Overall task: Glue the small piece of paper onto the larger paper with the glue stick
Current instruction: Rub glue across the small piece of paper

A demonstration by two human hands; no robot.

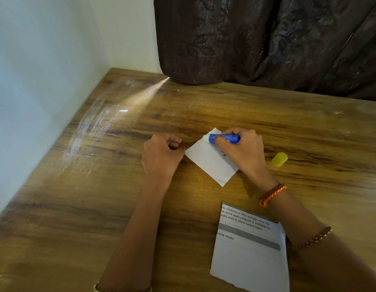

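Observation:
A small white piece of paper [210,159] lies turned like a diamond on the wooden table [98,186]. My right hand [244,150] grips a blue glue stick [223,138], whose white tip touches the paper's far corner. My left hand [161,154] rests with curled fingers at the paper's left corner, one fingertip on its edge. The larger paper [250,256], printed with text and a grey bar, lies close to me under my right forearm. The yellow cap [279,159] of the glue stick lies to the right of my right hand.
A dark patterned curtain [267,39] hangs down onto the table's far edge. A pale wall [45,60] runs along the table's left side. Bare wood extends on the left and at the far right.

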